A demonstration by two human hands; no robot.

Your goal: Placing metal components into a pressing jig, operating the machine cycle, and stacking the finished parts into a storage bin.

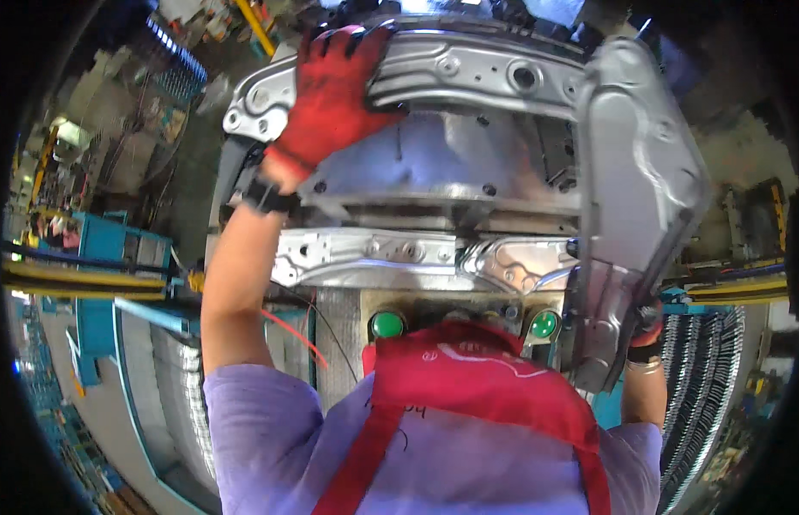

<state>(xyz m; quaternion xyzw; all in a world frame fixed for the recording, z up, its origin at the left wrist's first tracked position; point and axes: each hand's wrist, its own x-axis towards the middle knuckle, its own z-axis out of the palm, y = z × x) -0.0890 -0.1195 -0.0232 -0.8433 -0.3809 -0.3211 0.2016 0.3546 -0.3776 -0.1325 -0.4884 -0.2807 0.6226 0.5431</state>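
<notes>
My left hand, in a red glove, reaches to the far side of the press die. Its fingers are spread over a long silver stamped metal panel, and the thumb points right. On the right, a second stamped metal panel is held up on end, tilted toward the die. My right hand, also gloved in red, grips its lower outer edge; most of that hand is hidden behind the panel. A narrower stamped strip lies along the near side of the die.
Two green push buttons sit on a control box just in front of my chest. Stacked metal parts stand at lower right, and a blue-framed rack is at lower left. Yellow bars run on both sides. A red cable hangs near my left arm.
</notes>
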